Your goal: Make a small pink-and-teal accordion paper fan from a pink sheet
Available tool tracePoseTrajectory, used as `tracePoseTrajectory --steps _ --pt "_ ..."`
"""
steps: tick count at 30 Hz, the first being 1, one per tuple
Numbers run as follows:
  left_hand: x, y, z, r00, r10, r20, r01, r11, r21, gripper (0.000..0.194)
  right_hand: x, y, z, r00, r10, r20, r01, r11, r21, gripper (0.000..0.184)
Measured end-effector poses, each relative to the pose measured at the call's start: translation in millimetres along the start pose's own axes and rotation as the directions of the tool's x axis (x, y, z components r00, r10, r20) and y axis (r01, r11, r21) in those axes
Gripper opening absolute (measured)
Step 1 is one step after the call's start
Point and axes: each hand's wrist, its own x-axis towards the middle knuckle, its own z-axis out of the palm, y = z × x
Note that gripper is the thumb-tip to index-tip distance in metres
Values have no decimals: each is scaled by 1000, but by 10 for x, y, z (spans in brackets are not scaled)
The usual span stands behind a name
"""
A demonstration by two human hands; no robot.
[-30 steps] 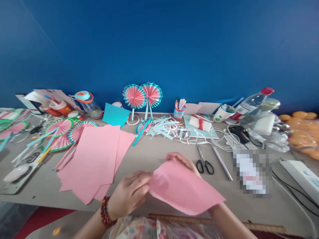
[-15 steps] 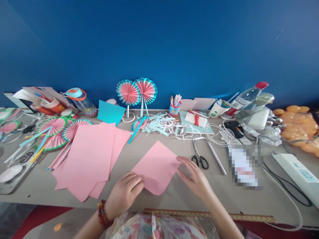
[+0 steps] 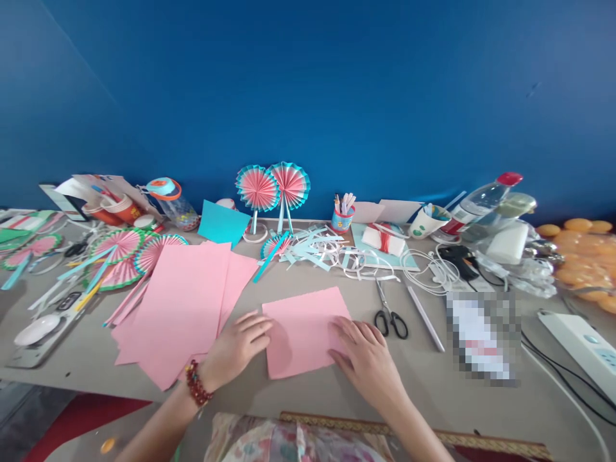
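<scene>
A pink sheet of paper lies on the table in front of me, its long sides running roughly left to right. My left hand, with a beaded bracelet on the wrist, is at the sheet's left edge with its fingers stretched out. On the sheet's right end rest the spread fingers of my right hand, covering part of that edge. To the left is a loose pile of pink paper. A pair of black-handled scissors lies just beyond my right hand.
Pleated paper fans lean against the blue wall, near cut paper strips. A turquoise sheet stands left of them. Rightward are a silvery stick, a plastic bottle, and a power strip. A spoon lies far left.
The pink sheet has turned from a diamond-like angle to lying nearly square to me. My left hand's fingers have uncurled, and my right hand has moved onto the sheet. The view has shifted slightly.
</scene>
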Motion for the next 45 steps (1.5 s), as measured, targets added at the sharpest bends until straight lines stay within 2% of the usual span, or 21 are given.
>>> tracePoseTrajectory --steps 4,7,10,15,17,19,22,25,27,29,31,35,40,45 --pt "-29 -41 18 991 -130 41 130 991 11 33 -67 -66 -25 1000 3 -23 -3 1000 5 27" --pt "34 77 100 988 -140 68 139 990 21 40 6 -62 33 994 -72 -81 67 996 -62 37" --pt "107 179 174 982 -162 99 156 986 62 49 99 -17 153 985 -150 -86 137 981 -140 46" --pt "88 149 207 980 -165 111 148 978 144 52 110 49 312 984 -166 -61 150 968 -203 51" --pt "81 17 132 984 -168 66 154 972 179 47 90 57 330 986 -154 -62 138 969 -202 51" --pt "131 -228 -36 984 -177 6 172 959 225 38 77 60 333 987 -146 -67 130 971 -199 50" --pt "359 -804 -415 971 -227 -70 237 935 263 35 75 64 322 987 -143 -74 128 975 -180 50" --pt "701 -1453 -751 921 -321 -223 379 870 314 36 80 71 301 988 -135 -79 122 980 -155 49" --pt "909 -1792 -859 894 -352 -278 440 812 385 39 81 75 286 987 -135 -82 122 982 -144 48" --pt "1055 -1999 -869 892 -345 -293 446 777 444 44 79 76 278 987 -138 -85 126 983 -136 48" --pt "1127 -2087 -822 897 -325 -301 436 771 465 44 75 76 277 987 -135 -90 123 984 -129 48" --pt "1119 -2097 -745 909 -290 -300 408 769 492 34 73 73 279 988 -115 -99 104 988 -113 50" --pt "1116 -2152 -776 924 -266 -275 375 772 512 41 88 67 261 988 -124 -90 114 988 -104 49" --pt "1172 -2246 -740 935 -255 -247 349 788 508 27 67 79 250 988 -121 -91 116 991 -63 48"
